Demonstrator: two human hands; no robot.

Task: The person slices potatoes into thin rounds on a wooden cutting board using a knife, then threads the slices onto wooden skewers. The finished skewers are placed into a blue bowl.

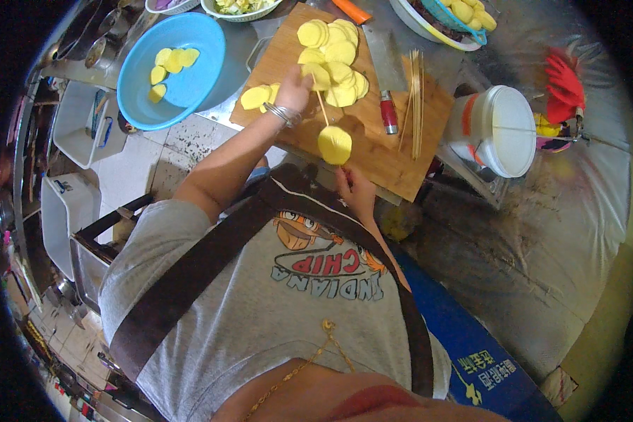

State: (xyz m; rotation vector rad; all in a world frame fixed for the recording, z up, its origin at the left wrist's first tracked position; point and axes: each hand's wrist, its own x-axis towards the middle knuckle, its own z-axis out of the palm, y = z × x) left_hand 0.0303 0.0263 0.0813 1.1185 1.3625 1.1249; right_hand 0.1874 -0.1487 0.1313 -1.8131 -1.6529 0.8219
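My left hand (pixel 299 91), with metal bangles at the wrist, is closed on a round yellow potato slice (pixel 316 75) above the cutting board. A thin wooden skewer (pixel 323 109) runs from that slice down to another potato slice (pixel 335 145). Just below this lower slice, my right hand (pixel 356 191) is closed on the skewer's end, its fingers partly hidden. On the wooden cutting board (pixel 383 165) lie overlapping potato slices (pixel 340 53), plus a small group of slices (pixel 255 97) beside my left wrist.
Loose skewers (pixel 416 105) and a cleaver (pixel 388 112) with a red handle lie to the board's right. A blue basin (pixel 130 77) holding several slices stands at left, a lidded white bucket (pixel 511 131) at right. Peeled potatoes fill a blue basket (pixel 477 35) at the far right.
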